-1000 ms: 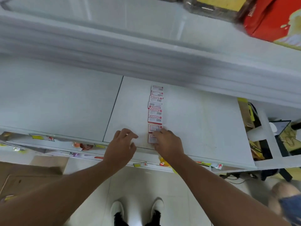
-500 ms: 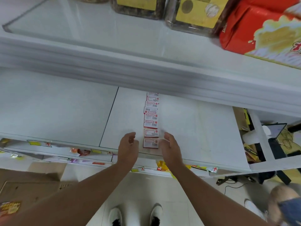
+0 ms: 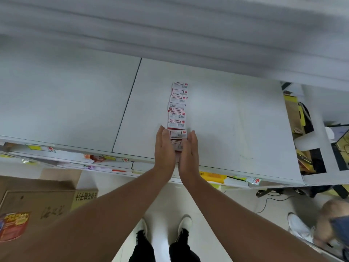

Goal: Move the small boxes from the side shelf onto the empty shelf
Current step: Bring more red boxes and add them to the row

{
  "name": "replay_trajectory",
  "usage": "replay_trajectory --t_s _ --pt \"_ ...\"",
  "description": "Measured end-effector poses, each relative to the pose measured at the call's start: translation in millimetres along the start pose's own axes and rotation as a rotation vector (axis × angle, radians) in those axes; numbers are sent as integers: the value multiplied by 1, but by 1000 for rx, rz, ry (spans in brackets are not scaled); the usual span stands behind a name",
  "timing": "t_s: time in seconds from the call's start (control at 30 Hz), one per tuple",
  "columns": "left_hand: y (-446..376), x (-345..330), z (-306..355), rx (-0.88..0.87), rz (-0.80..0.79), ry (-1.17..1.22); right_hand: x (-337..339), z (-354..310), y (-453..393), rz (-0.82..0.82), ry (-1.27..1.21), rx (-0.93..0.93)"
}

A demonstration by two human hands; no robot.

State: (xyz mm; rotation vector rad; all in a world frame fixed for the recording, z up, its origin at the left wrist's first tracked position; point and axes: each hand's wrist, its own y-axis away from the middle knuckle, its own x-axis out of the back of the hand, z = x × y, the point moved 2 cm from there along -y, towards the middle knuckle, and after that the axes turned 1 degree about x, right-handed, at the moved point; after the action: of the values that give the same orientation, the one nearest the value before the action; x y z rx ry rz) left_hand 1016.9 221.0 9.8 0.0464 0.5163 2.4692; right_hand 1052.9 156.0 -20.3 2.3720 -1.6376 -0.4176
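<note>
Fingers [image 3: 162,134] of the left hand [image 3: 164,151] and right hand [image 3: 189,155] are held straight, pressed flat against the nearest small boxes [image 3: 177,110] rowed on the white shelf [image 3: 226,120].

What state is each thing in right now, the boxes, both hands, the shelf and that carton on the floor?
Row of small boxes: lying flat, lined up front to back on the shelf.
Nearest boxes: flanked by both palms.
Left hand: fingers straight, flat against the row's left side.
Right hand: fingers straight, flat against the row's right side.
White shelf: bare around the row.
Cardboard carton: on the floor, flaps open.
</note>
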Motion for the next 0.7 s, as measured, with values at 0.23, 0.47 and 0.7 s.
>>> replay_trajectory --t_s 0.23,0.47,0.7 --pt "-13 -5 -1 54 22 27 -1 -1 -11 -59 49 10" --pt "-29 0 6 106 -11 13 -10 -2 -32 -39 142 44" --pt "-57 -4 14 82 -76 -89 -22 -18 -50 -36 141 29"
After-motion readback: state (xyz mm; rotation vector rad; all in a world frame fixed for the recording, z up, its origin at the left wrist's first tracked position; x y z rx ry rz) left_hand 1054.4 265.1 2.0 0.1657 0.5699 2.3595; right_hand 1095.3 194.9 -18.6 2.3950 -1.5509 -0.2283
